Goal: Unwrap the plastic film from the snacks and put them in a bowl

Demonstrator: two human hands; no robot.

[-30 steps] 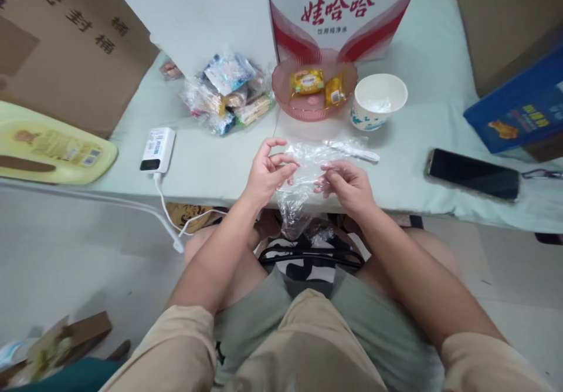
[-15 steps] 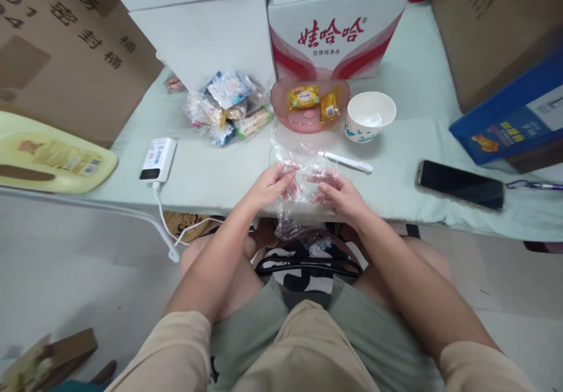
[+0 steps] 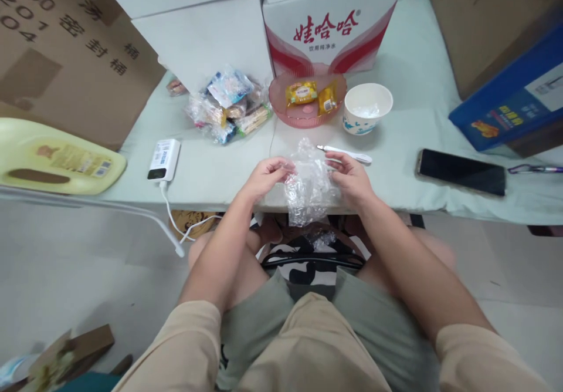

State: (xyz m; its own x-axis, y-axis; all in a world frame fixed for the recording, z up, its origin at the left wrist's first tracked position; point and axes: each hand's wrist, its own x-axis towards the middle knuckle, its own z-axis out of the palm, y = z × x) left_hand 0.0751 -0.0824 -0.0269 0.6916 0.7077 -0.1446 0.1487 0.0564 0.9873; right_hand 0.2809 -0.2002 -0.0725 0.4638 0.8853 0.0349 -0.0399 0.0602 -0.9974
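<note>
Crumpled clear plastic film (image 3: 308, 189) hangs over the table's front edge between my two hands. My left hand (image 3: 266, 178) pinches its left side between thumb and fingers. On the other side, my right hand (image 3: 349, 175) has its curled fingers on the film's right edge. Just behind the right fingers lies a white pen-shaped tool (image 3: 358, 157) with a narrow tip. Farther back are a pink clear bowl (image 3: 285, 117) holding yellow-wrapped snacks (image 3: 301, 93) and a paper cup (image 3: 360, 125) with clear plastic inside.
A pile of packaged snacks (image 3: 229, 107) and a white power bank (image 3: 165, 158) with a cable are to the left. A phone (image 3: 461, 172) lies right. White cartons (image 3: 325, 34) stand behind; a yellow jug (image 3: 61, 157) is far left. Below is a bag (image 3: 310, 271) between the knees.
The film, stretched thin and shiny before, is now bunched more compactly between my hands. My right hand has shifted slightly up and right, and the view has moved a little.
</note>
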